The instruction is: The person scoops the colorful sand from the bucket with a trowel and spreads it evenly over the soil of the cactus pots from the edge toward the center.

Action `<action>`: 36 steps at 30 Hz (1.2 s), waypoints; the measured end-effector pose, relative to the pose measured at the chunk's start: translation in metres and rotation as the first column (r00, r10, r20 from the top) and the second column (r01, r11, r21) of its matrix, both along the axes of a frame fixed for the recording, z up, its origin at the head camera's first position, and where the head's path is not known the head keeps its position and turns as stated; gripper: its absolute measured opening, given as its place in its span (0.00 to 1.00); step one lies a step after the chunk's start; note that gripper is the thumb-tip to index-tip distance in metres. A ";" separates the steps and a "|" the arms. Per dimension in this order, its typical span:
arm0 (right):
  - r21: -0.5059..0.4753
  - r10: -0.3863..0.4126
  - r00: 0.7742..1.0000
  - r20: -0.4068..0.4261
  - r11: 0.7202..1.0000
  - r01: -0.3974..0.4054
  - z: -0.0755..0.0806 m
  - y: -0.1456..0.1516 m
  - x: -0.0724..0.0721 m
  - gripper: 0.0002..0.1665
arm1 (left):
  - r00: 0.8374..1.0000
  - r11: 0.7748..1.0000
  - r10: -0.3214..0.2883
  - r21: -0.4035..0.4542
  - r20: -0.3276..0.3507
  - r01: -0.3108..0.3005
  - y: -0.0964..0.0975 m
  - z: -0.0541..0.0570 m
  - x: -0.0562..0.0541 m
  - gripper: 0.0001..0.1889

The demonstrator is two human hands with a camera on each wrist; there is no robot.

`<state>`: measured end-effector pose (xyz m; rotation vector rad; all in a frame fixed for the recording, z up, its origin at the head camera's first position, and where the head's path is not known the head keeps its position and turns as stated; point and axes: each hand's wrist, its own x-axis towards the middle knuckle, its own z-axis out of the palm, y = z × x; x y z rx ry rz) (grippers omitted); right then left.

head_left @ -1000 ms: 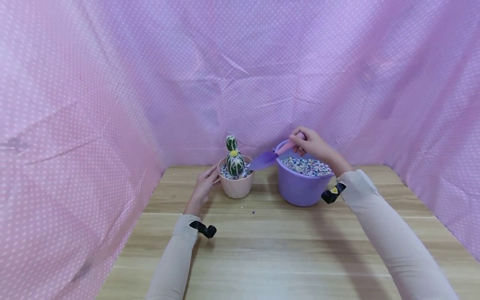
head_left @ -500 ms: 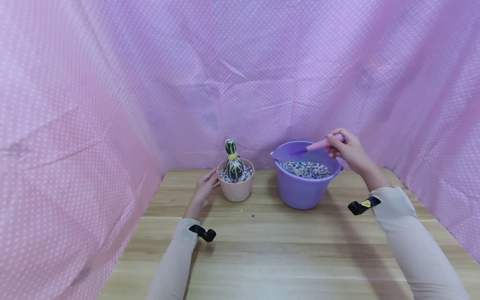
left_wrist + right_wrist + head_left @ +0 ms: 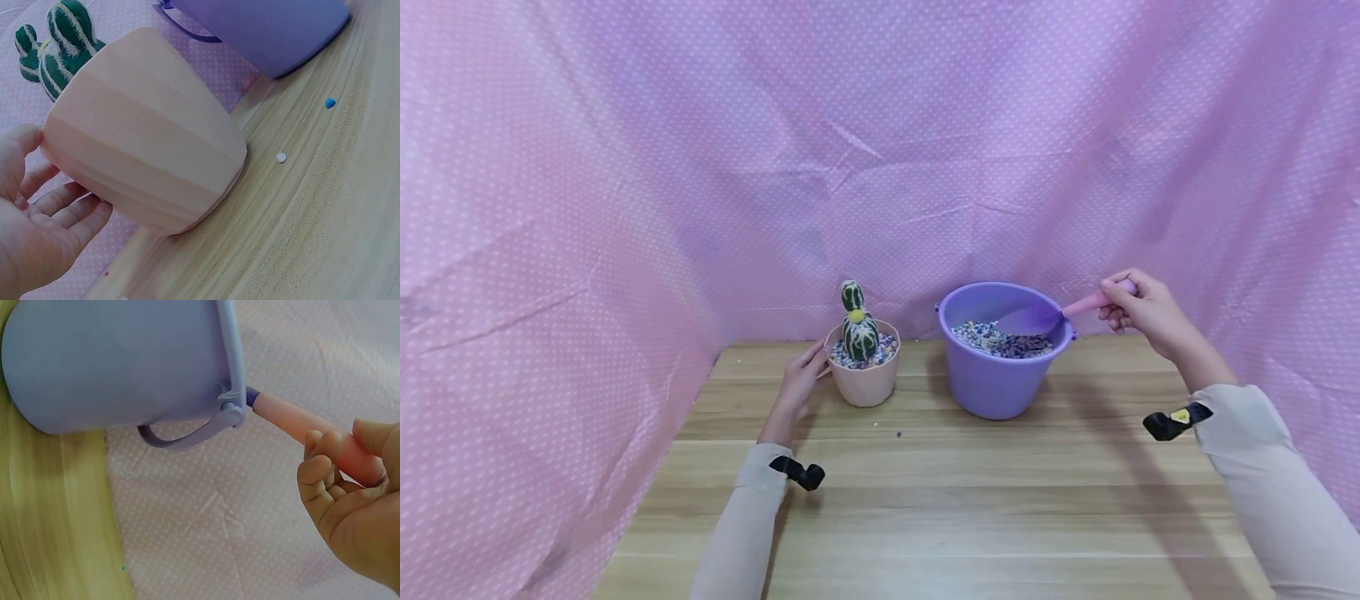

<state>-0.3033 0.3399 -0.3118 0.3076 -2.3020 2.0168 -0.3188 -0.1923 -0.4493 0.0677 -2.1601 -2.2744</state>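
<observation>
A pale pink flowerpot holds a green and white cactus with a yellow flower, set in small coloured pebbles. My left hand holds the pot at its left side, the thumb at the rim and the other fingertips against the wall. My right hand grips the pink handle of a small shovel. Its purple blade dips inside the purple bucket, right over the pebbles. In the right wrist view the bucket wall hides the blade.
A few stray pebbles, a blue one and a white one among them, lie on the wooden table before the pot. Pink dotted cloth hangs behind and at both sides. The bucket's handle hangs down.
My right hand has carried the shovel from beside the pot rightward into the bucket, the blade now low at the pebbles. The left hand stays at the pot.
</observation>
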 end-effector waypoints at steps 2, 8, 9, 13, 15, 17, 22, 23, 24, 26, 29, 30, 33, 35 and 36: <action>0.053 -0.009 1.000 0.012 0.999 0.008 -0.002 0.000 -0.004 0.05 | 1.000 1.000 -0.008 0.006 -0.005 0.008 -0.001 0.000 -0.001 0.25; 0.199 0.060 0.998 0.011 0.978 -0.061 -0.009 -0.009 -0.017 0.07 | 1.000 1.000 -0.002 0.017 -0.018 0.003 -0.001 -0.004 -0.002 0.25; 0.216 0.091 0.996 0.004 0.972 -0.090 -0.011 -0.011 -0.019 0.11 | 1.000 1.000 0.002 0.017 -0.012 -0.002 -0.001 -0.004 -0.002 0.25; 0.260 0.144 0.989 -0.005 0.956 -0.138 -0.013 -0.019 -0.024 0.20 | 1.000 1.000 0.003 0.028 0.005 -0.003 -0.001 -0.004 -0.003 0.25; 0.269 0.134 0.991 0.002 0.954 -0.130 -0.014 -0.021 -0.026 0.19 | 1.000 0.999 0.002 0.035 0.009 -0.002 -0.001 -0.004 -0.003 0.25; 0.266 0.094 0.995 0.018 0.959 -0.096 -0.016 -0.022 -0.027 0.13 | 1.000 0.999 0.002 0.044 0.010 -0.002 -0.002 -0.003 -0.004 0.25; 0.332 0.040 0.998 0.055 0.942 -0.055 -0.022 -0.022 -0.030 0.14 | 1.000 0.999 -0.004 0.035 0.015 0.004 -0.003 -0.004 -0.004 0.25; 0.353 0.041 0.997 0.063 0.934 -0.061 -0.025 -0.022 -0.031 0.15 | 1.000 0.999 -0.003 0.033 0.021 0.002 -0.003 -0.005 -0.003 0.25; 0.370 0.042 0.997 0.069 0.927 -0.064 -0.027 -0.022 -0.031 0.16 | 1.000 1.000 -0.003 0.027 0.026 0.002 -0.003 -0.005 -0.002 0.25; 0.387 0.036 0.996 0.078 0.920 -0.064 -0.031 -0.022 -0.031 0.17 | 0.999 1.000 -0.005 0.022 0.035 0.004 -0.003 -0.006 -0.001 0.25; 0.385 0.036 0.996 0.076 0.921 -0.063 -0.033 -0.023 -0.031 0.18 | 0.999 1.000 -0.007 0.021 0.040 0.006 -0.002 -0.006 0.000 0.25; 0.382 0.038 0.997 0.068 0.922 -0.062 -0.032 -0.024 -0.031 0.18 | 0.999 1.000 -0.011 0.024 0.037 0.010 -0.002 -0.005 0.000 0.25; 0.378 0.042 0.997 0.058 0.924 -0.061 -0.030 -0.025 -0.032 0.18 | 1.000 1.000 -0.012 0.029 0.026 0.012 -0.002 -0.003 -0.001 0.26; 0.383 0.043 0.997 0.058 0.922 -0.062 -0.028 -0.026 -0.034 0.17 | 1.000 0.999 -0.010 0.033 0.016 0.009 -0.002 -0.003 -0.002 0.26; 0.390 0.042 0.997 0.059 0.919 -0.061 -0.028 -0.025 -0.034 0.17 | 1.000 0.999 -0.007 0.036 0.015 0.007 -0.002 -0.002 -0.002 0.26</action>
